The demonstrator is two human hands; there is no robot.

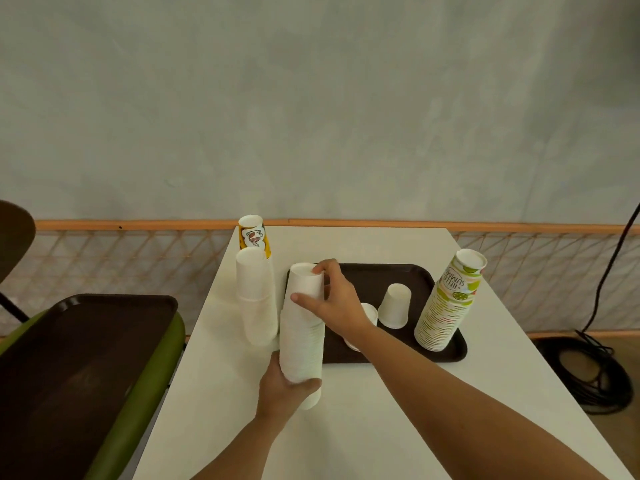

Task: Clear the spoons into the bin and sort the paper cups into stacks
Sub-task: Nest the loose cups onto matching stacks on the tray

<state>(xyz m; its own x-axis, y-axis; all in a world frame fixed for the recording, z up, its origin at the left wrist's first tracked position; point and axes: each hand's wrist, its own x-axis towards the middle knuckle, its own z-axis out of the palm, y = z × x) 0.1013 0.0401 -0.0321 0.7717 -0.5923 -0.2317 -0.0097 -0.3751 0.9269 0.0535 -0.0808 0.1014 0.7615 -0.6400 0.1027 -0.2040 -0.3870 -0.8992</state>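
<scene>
- The white rectangular surface [363, 410] carries everything; no spoons and no bin can be seen on it.
- A dark brown plastic tray [377, 275] lies at its far middle, and a second dark tray [69, 358] rests on a green chair [152, 375] to the left.
- The tall stack of plain white paper cups [301, 327], upside down, is held off the surface at the tray's left edge.
- The left hand [284, 393] is wrapped closed around the stack's base; the right hand [332, 299] is pinched closed on the top cup.
- The top cup is best pressed straight down, the stack being kept upright so it does not buckle.
- A shorter white stack [258, 296] and a yellow printed stack [254, 237] stand just left; a lime-printed stack [446, 306] stands on the tray's right.
- A loose white cup [394, 306] and a partly hidden cup [369, 315] remain on the tray.
</scene>
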